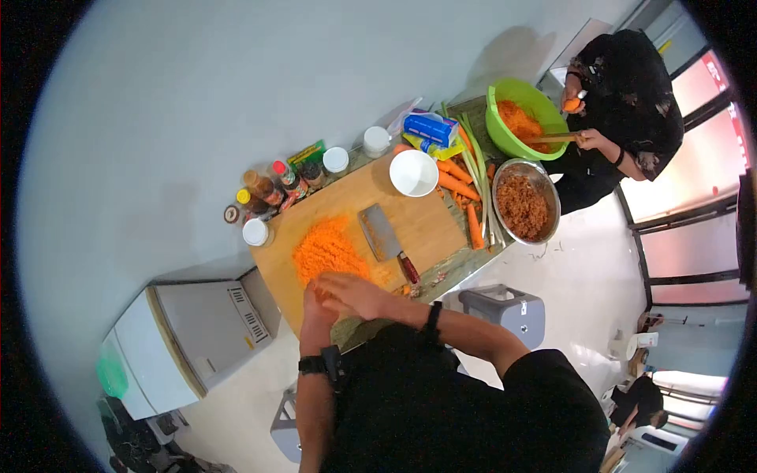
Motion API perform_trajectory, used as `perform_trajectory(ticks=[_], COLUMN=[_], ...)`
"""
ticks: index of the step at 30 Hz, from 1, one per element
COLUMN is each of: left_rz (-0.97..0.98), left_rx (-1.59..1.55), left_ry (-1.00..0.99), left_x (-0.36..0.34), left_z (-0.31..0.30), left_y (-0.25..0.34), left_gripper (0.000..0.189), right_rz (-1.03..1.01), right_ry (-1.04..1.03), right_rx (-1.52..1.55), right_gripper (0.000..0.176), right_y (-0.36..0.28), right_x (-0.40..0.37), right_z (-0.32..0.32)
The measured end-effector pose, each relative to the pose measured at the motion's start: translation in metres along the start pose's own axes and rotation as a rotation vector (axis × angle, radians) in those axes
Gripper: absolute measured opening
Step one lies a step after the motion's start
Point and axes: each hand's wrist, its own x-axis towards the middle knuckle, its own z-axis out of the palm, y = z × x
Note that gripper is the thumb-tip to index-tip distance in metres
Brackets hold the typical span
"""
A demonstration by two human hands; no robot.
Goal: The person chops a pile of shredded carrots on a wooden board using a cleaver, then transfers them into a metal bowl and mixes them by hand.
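Note:
My left hand [315, 309] and my right hand [356, 292] meet over the near edge of a wooden cutting board [426, 225]; the right lies across the left, fingers stretched out, nothing held. Just beyond them is a heap of shredded carrot [327, 251]. A cleaver [384, 235] with a dark red handle lies flat on the board to the right of the heap, untouched.
A white bowl [413, 172], whole carrots [457, 183], green stalks [478, 169] and a steel bowl of shredded mix [526, 203] stand further along. Sauce bottles [268, 189] line the wall side. A co-worker [627, 102] grates carrot into a green bowl [512, 126]. A grey stool [505, 311] stands below.

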Motion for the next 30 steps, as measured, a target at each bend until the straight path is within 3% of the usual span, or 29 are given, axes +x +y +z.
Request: perform_trajectory(ticks=[2, 3, 5, 6, 8, 10, 11, 13, 14, 15, 16, 17, 19, 21, 23, 25, 28, 30], left_rz=[0.008, -0.084, -0.175, -0.164, -0.121, 0.559, 0.586, 0.213, 0.038, -0.136, -0.118, -0.110, -0.097, -0.066, -0.015, 0.031, 0.053, -0.534], left_rx=[-0.119, -0.234, -0.349, -0.308, -0.283, 1.120, 1.110, 0.486, 0.161, -0.166, -0.185, -0.191, -0.203, -0.264, -0.234, -0.200, -0.456, -1.546], left_ry=[-0.068, -0.036, -0.006, -0.023, -0.027, -0.397, -0.333, -0.162, -0.107, -0.074, -0.072, -0.034, -0.004, -0.321, -0.323, -0.326, -0.454, -0.705], left_x=[-0.007, -0.015, -0.035, -0.042, -0.033, 0.002, -0.012, -0.046, -0.059, -0.066, -0.069, -0.071, -0.068, -0.056, -0.068, -0.081, -0.090, -0.088], left_z=[0.006, 0.014, 0.028, 0.030, 0.016, -0.037, -0.039, -0.001, 0.023, 0.034, 0.033, 0.033, 0.029, 0.014, 0.024, 0.033, 0.022, 0.010], left_y=[0.007, 0.011, 0.014, 0.016, 0.011, -0.003, 0.002, 0.011, 0.016, 0.020, 0.021, 0.022, 0.020, 0.016, 0.020, 0.027, 0.035, 0.038], left_gripper=[0.052, 0.050, 0.047, 0.045, 0.044, 0.049, 0.049, 0.051, 0.053, 0.054, 0.054, 0.056, 0.057, 0.059, 0.057, 0.056, 0.058, 0.053], right_rz=[-0.102, -0.105, 0.319, 0.313, 0.050, -0.084, -0.180, 0.040, 0.007, 0.093, 0.184, 0.167, -0.054, -0.151, -0.237, 0.119, 0.203, 0.234], right_ry=[-0.170, -0.169, -0.243, -0.242, 0.229, 0.080, -0.052, -0.219, -0.244, -0.230, -0.204, -0.210, 0.113, 0.001, -0.106, 0.109, 0.231, 0.180], right_rx=[0.019, 0.018, -0.218, -0.218, -0.359, -0.189, -0.048, 0.055, 0.061, -0.177, -0.416, -0.421, -0.251, -0.238, -0.221, -0.541, -0.286, -0.241], right_gripper=[0.044, 0.044, 0.047, 0.047, 0.043, 0.042, 0.041, 0.042, 0.042, 0.037, 0.032, 0.032, 0.028, 0.027, 0.027, 0.014, 0.013, 0.014], right_y=[0.001, 0.014, 0.044, 0.040, 0.023, -0.011, -0.019, 0.017, 0.041, 0.064, 0.062, 0.056, 0.006, 0.013, 0.035, 0.079, 0.076, 0.069], right_x=[0.010, 0.012, 0.016, 0.013, 0.005, 0.006, 0.007, 0.004, 0.002, -0.001, 0.000, -0.004, -0.005, 0.004, -0.002, -0.015, -0.022, -0.033], right_z=[0.015, 0.021, 0.028, 0.030, 0.034, 0.027, 0.022, 0.032, 0.040, 0.048, 0.045, 0.048, 0.028, 0.016, 0.009, 0.015, 0.002, -0.007])
